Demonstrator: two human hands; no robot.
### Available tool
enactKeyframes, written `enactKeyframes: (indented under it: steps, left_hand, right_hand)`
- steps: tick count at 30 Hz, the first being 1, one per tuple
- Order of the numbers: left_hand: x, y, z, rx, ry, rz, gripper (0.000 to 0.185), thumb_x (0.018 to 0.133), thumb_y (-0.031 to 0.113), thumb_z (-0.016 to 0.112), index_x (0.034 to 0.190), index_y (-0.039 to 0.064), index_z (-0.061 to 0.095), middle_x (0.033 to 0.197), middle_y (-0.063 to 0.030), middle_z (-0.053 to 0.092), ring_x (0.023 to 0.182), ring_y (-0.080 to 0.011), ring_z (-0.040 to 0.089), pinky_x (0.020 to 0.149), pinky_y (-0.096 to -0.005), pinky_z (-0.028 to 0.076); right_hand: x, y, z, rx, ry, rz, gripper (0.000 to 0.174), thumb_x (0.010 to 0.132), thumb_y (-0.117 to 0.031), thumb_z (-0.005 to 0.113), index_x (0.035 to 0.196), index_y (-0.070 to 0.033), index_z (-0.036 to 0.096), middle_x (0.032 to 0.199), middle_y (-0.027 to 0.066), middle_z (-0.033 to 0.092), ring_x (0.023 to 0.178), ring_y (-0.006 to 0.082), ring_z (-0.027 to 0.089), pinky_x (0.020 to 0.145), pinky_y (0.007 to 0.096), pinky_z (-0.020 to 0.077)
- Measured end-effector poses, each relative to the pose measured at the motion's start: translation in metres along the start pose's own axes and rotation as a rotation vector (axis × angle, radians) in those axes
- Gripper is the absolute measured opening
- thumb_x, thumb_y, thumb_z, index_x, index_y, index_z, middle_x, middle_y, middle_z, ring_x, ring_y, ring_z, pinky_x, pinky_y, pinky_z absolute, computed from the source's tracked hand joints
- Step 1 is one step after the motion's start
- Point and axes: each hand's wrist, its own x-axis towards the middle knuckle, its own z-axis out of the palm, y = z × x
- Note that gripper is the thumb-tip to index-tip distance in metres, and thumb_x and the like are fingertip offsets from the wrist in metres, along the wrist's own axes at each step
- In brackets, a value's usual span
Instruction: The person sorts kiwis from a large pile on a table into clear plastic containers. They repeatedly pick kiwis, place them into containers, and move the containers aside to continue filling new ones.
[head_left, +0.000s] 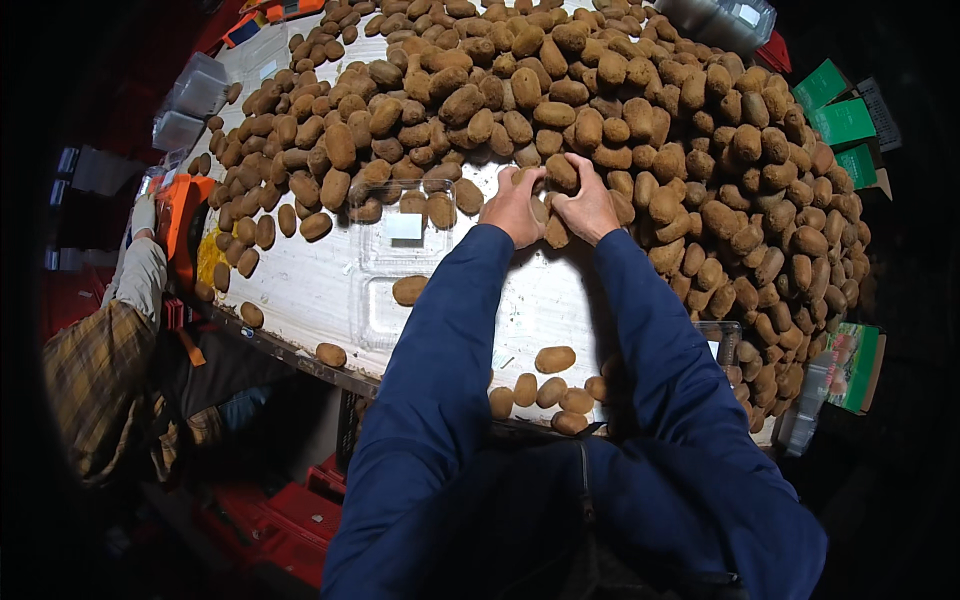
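Note:
A large heap of kiwifruit covers the far and right parts of the white tabletop. My left hand is at the near edge of the heap, its fingers curled around a kiwifruit that they partly hide. Just beside it, my right hand has its thumb and fingers around another kiwifruit. Below and between the hands lies one more kiwifruit. Left of my left hand, an open clear plastic clamshell with a white label lies on the table, several kiwifruit showing at its far half.
A co-worker's gloved hand is beside an orange device at the left. Stacked clear containers stand at the back left. Green boxes are beyond the heap at right. Loose kiwifruit lie near the front edge; red crates stand below.

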Motion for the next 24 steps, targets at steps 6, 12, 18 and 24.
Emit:
enactKeyframes:
  steps: [6, 12, 18, 24]
  left_hand:
    - [-0.023, -0.012, -0.002, -0.402, -0.083, 0.049, 0.102, 0.064, 0.025, 0.087, 0.152, 0.012, 0.036, 0.14, -0.0237, 0.04, 0.131, -0.0386, 0.047, 0.108, -0.0403, 0.045]
    - [-0.111, 0.005, -0.008, -0.342, 0.145, 0.135, 0.101, 0.066, 0.02, 0.087, 0.153, 0.01, 0.036, 0.14, -0.0212, 0.042, 0.13, -0.0338, 0.044, 0.108, -0.0384, 0.043]
    - [-0.203, -0.023, -0.052, -0.464, 0.371, 0.006, 0.094, 0.068, 0.009, 0.084, 0.15, 0.01, 0.039, 0.145, -0.0187, 0.035, 0.131, -0.0314, 0.047, 0.104, -0.0372, 0.05]
    - [-0.229, -0.101, -0.061, -0.33, 0.546, -0.262, 0.061, 0.078, 0.016, 0.081, 0.134, 0.002, 0.059, 0.139, -0.0215, 0.051, 0.123, -0.0306, 0.058, 0.098, -0.0361, 0.053]
  right_hand:
    - [-0.015, 0.012, -0.018, 0.403, -0.257, 0.218, 0.068, 0.08, -0.013, 0.074, 0.144, -0.013, 0.048, 0.11, 0.0134, 0.06, 0.104, 0.0226, 0.061, 0.088, 0.0363, 0.0508]
    - [-0.061, -0.018, -0.019, 0.633, -0.372, 0.023, 0.061, 0.086, -0.006, 0.068, 0.144, -0.011, 0.049, 0.122, 0.0117, 0.062, 0.106, 0.0182, 0.063, 0.09, 0.0317, 0.0535]
    - [-0.083, -0.073, 0.053, 0.517, -0.514, -0.222, 0.059, 0.086, -0.012, 0.072, 0.141, -0.013, 0.052, 0.126, 0.0097, 0.063, 0.107, 0.0166, 0.062, 0.09, 0.0305, 0.0526]
    - [-0.085, -0.097, 0.127, 0.261, -0.534, -0.124, 0.05, 0.089, -0.019, 0.07, 0.137, -0.01, 0.058, 0.119, 0.012, 0.066, 0.103, 0.0206, 0.065, 0.09, 0.0316, 0.0529]
